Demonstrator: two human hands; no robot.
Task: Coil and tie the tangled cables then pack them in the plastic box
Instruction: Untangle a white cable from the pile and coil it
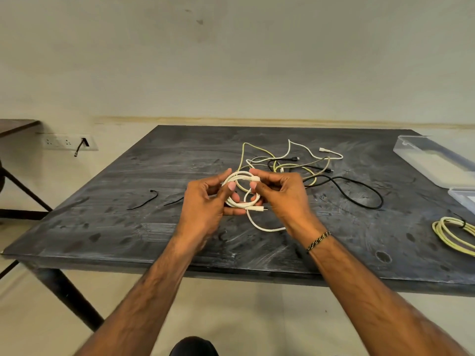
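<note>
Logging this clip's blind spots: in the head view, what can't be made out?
- Coiled yellow cable: cut off by right edge.
- Clear plastic box: cut by right edge; contents unreadable.
- White cable coil: partly hidden by left hand and right hand; loop count unclear.
- Tangled cable pile: connectors too small to identify.

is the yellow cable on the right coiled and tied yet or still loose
Coiled and tied: the yellow cable lies in neat loops near the table's right edge, with a black tie cinched around them.
</note>
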